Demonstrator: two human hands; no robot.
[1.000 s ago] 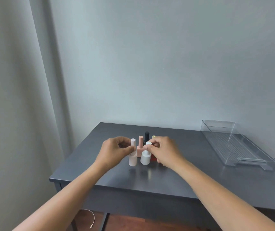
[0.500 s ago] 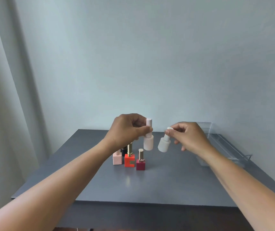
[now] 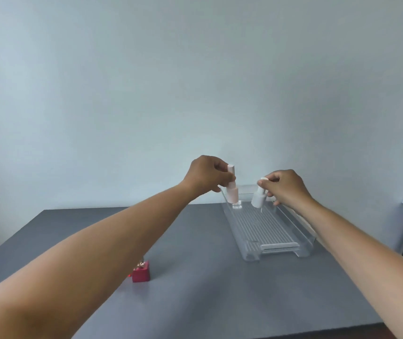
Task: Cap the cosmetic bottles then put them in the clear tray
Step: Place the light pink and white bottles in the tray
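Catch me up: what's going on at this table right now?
A person is holding two capped bottles over the far end of the clear tray. The left hand pinches the pale pink bottle by its cap, upright and low in the tray; whether it touches the floor is unclear. The right hand pinches the white bottle by its cap, tilted and hanging above the tray. A dark red bottle stands on the grey table, partly hidden by the left forearm.

arms outstretched, left hand (image 3: 207, 176) pinching a pink bottle (image 3: 232, 195), right hand (image 3: 287, 188) a white bottle (image 3: 257, 199).
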